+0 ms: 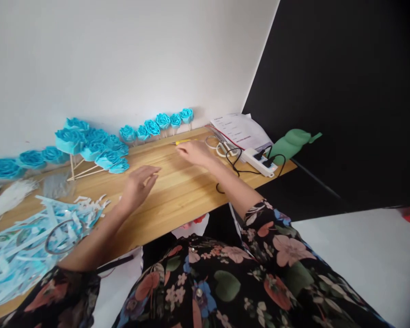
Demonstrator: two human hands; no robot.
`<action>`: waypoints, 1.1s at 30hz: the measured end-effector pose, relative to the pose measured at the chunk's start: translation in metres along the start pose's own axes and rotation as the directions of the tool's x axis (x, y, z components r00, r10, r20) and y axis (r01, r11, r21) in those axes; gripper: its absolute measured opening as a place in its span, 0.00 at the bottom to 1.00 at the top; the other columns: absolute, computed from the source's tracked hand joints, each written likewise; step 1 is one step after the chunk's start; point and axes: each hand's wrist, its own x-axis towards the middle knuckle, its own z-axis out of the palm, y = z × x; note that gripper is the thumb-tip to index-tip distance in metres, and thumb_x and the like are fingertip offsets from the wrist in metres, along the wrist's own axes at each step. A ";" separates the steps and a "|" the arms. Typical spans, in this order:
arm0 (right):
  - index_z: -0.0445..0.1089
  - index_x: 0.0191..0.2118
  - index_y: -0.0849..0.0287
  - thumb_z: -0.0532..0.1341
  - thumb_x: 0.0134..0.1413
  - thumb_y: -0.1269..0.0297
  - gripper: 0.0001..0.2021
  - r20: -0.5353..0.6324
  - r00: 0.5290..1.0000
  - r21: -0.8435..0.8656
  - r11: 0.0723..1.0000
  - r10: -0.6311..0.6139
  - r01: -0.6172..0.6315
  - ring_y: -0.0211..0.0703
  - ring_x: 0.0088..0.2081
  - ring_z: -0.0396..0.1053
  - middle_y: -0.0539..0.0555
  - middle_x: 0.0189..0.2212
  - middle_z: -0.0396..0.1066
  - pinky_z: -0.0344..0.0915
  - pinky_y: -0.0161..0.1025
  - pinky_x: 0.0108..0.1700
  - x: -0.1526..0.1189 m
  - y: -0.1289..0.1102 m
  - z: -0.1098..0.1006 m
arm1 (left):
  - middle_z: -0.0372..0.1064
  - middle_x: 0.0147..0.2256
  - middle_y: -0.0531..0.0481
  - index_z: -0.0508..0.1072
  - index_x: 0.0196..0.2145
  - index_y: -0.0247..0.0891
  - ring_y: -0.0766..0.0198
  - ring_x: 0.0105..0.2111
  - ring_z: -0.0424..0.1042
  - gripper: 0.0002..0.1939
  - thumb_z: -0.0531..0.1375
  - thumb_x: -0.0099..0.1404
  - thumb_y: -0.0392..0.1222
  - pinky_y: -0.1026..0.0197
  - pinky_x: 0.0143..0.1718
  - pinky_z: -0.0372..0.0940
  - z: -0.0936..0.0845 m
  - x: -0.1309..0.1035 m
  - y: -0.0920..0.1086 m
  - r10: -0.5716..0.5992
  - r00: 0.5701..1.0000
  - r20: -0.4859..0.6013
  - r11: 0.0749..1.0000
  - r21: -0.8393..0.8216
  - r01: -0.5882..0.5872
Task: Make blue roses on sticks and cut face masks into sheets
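Observation:
My left hand point(139, 184) hovers over the wooden table point(170, 196), its fingers stretched out and the thumb apart, with nothing in it. Farther off, my right hand point(195, 154) has its fingers curled together; what they hold, if anything, is hidden. Just behind it lies a yellow-handled tool point(187, 142), partly covered by the hand. A bunch of blue paper roses point(92, 139) on thin sticks rests left of my left hand. More blue roses point(152, 127) stand in a row along the wall.
Cut blue and white paper strips point(37, 246) are heaped at left, with a dark ring point(63, 237) on top. At right are scissors point(227, 149), a white power strip point(261, 163) with black cables, printed papers point(240, 130) and a green bottle-like object point(290, 145) near the edge.

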 end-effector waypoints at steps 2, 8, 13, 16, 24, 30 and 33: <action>0.78 0.43 0.55 0.51 0.67 0.59 0.17 -0.048 0.990 -0.020 0.991 0.129 -0.130 0.43 0.34 0.68 0.54 0.37 0.79 0.48 0.37 0.32 -0.008 0.018 -0.011 | 0.79 0.42 0.43 0.79 0.45 0.41 0.56 0.42 0.77 0.15 0.54 0.71 0.46 0.53 0.46 0.70 0.013 -0.002 -0.001 0.057 0.992 0.115 0.998 -0.037 -0.053; 0.76 0.47 0.58 0.51 0.67 0.57 0.18 0.002 0.953 -0.137 0.944 0.303 -0.299 0.47 0.40 0.72 0.59 0.40 0.78 0.57 0.38 0.37 -0.033 0.047 -0.003 | 0.79 0.40 0.44 0.80 0.45 0.41 0.58 0.38 0.78 0.17 0.51 0.74 0.47 0.57 0.39 0.68 0.044 -0.025 -0.014 0.146 0.955 0.258 0.989 -0.023 -0.145; 0.71 0.53 0.60 0.54 0.66 0.51 0.21 0.048 0.932 -0.175 0.921 0.360 -0.347 0.52 0.46 0.73 0.63 0.46 0.77 0.62 0.40 0.43 -0.027 0.039 0.023 | 0.79 0.39 0.45 0.79 0.45 0.40 0.58 0.38 0.77 0.19 0.50 0.75 0.48 0.57 0.39 0.67 0.044 -0.030 -0.020 0.175 0.938 0.300 0.982 0.013 -0.187; 0.68 0.56 0.63 0.55 0.65 0.50 0.23 0.001 0.917 -0.223 0.894 0.399 -0.388 0.55 0.49 0.73 0.67 0.51 0.74 0.64 0.42 0.46 -0.021 0.035 0.036 | 0.79 0.39 0.44 0.79 0.44 0.40 0.58 0.38 0.77 0.19 0.49 0.75 0.48 0.57 0.39 0.66 0.043 -0.029 -0.019 0.178 0.929 0.324 0.979 0.041 -0.202; 0.59 0.64 0.59 0.53 0.66 0.57 0.25 -0.017 0.940 -0.304 0.893 0.342 -0.331 0.58 0.47 0.73 0.65 0.50 0.74 0.64 0.45 0.44 -0.017 0.025 0.035 | 0.78 0.37 0.46 0.79 0.44 0.43 0.60 0.37 0.75 0.19 0.49 0.75 0.47 0.58 0.39 0.65 0.041 -0.028 -0.017 0.175 0.924 0.339 0.980 0.032 -0.198; 0.63 0.61 0.58 0.54 0.65 0.59 0.21 -0.104 0.939 -0.387 0.856 0.329 -0.343 0.58 0.46 0.73 0.66 0.52 0.73 0.64 0.45 0.42 -0.024 0.042 0.009 | 0.77 0.37 0.47 0.79 0.44 0.43 0.60 0.37 0.75 0.19 0.49 0.75 0.47 0.59 0.39 0.64 0.041 -0.028 -0.019 0.164 0.920 0.356 0.982 0.033 -0.188; 0.62 0.62 0.59 0.54 0.65 0.58 0.22 -0.134 0.903 -0.405 0.809 0.408 -0.425 0.57 0.45 0.74 0.66 0.49 0.75 0.64 0.44 0.42 -0.034 0.057 0.006 | 0.77 0.36 0.47 0.79 0.44 0.42 0.59 0.37 0.75 0.19 0.49 0.75 0.47 0.58 0.39 0.64 0.040 -0.028 -0.018 0.157 0.916 0.369 0.983 0.035 -0.182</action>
